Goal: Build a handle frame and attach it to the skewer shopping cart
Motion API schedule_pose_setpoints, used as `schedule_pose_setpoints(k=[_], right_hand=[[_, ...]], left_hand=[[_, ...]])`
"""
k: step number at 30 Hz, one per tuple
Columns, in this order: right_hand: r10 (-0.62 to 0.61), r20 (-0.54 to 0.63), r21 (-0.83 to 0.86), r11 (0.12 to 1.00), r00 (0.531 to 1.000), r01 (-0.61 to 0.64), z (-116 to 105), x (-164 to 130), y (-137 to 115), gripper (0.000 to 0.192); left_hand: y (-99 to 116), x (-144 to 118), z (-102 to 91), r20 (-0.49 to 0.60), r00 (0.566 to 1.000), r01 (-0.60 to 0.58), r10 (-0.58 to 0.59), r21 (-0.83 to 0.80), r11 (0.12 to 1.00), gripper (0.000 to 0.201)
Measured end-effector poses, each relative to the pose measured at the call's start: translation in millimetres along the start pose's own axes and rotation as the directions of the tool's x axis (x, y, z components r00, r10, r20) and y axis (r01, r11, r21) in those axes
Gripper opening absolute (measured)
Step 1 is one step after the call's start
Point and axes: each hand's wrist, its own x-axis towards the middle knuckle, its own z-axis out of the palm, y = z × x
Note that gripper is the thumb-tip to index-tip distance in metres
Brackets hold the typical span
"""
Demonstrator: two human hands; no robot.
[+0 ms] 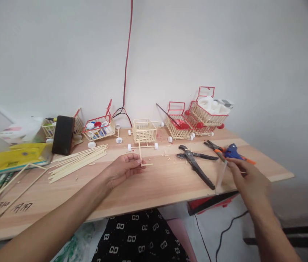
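In my left hand (128, 169) a small L-shaped piece of thin wooden sticks (140, 154) is pinched between thumb and fingers, one leg pointing up and the other to the right. My right hand (248, 178) is at the table's right edge, its fingers closed beside the blue glue gun (232, 150) and the orange-handled pliers (211, 145). A whitish translucent strip (220, 178) hangs below those fingertips; what exactly they grip is unclear. Just beyond my left hand stands an unpainted stick cart (144, 131) with white wheels.
Large dark cutters (194, 165) lie right of centre among stick scraps. Bare sticks (77, 163) are piled at left, near a phone (63, 134) and a yellow packet (21, 156). Along the wall stand several red-trimmed carts, including a filled one (99, 128) and a stacked one (210, 112).
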Motion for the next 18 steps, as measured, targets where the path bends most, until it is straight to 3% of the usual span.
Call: schedule_pose_setpoints(k=[5, 8, 16, 18], right_hand=[[-0.038, 0.047, -0.287, 0.957, 0.998, 0.050, -9, 6, 48, 0.051], [-0.044, 0.097, -0.330, 0.941, 0.994, 0.074, -6, 9, 65, 0.044], [0.028, 0.234, -0.399, 0.914, 0.972, 0.069, -1, 23, 82, 0.031], [-0.015, 0.170, -0.407, 0.910, 0.985, 0.084, -2, 25, 83, 0.023]], left_hand=[[-13, -4, 5.9, -0.029, 1.000, 0.001, -0.002, -0.018, 1.000, 0.025], [-19, -7, 6.7, -0.024, 0.999, -0.030, 0.030, -0.014, 0.999, 0.022], [-21, -7, 2.5, -0.030, 0.998, -0.059, 0.057, -0.062, 0.996, 0.020], [-21, -7, 1.4, -0.049, 0.998, -0.055, 0.051, -0.084, 0.995, 0.019]])
